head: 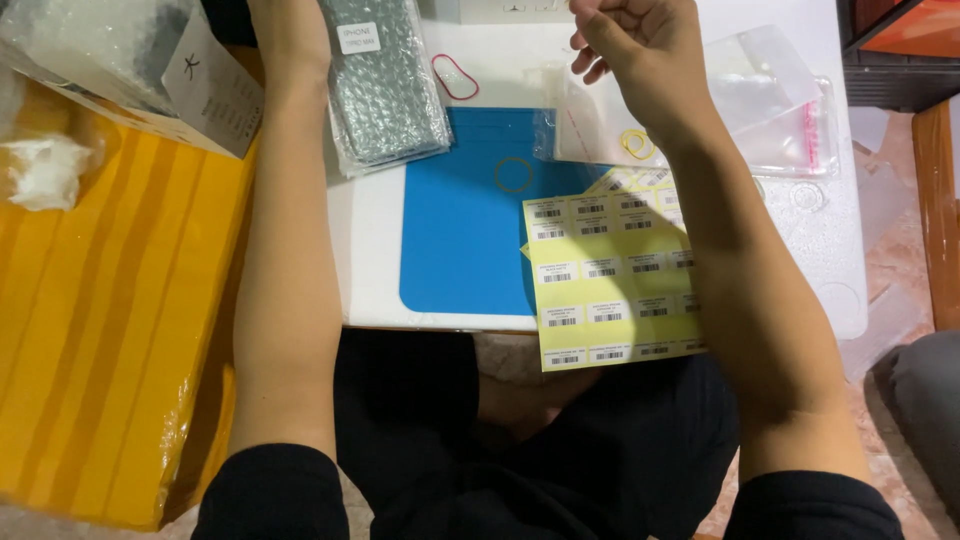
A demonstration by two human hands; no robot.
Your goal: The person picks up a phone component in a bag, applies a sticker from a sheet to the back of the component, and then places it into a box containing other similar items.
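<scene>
My right hand point(640, 50) is raised over the far side of the white table point(370, 290), fingers curled together near the top edge; whether it pinches anything I cannot tell. My left forearm runs up the left side, and my left hand is cut off by the top edge of the frame beside a bubble-wrapped packet point(385, 85). A yellow sheet of barcode stickers point(610, 280) lies under my right forearm, overlapping a blue mat point(460, 240). A yellow rubber band point(513, 174) lies on the mat, another point(637, 144) by clear plastic bags point(770, 100), and a red band point(455, 77) further back.
A large yellow-wrapped parcel point(110, 330) fills the left side, with bubble wrap point(85, 40) and a white paper slip point(210, 90) on top of it. Wooden furniture point(935, 200) stands at the right edge. A grey shape point(925, 400) sits at the lower right.
</scene>
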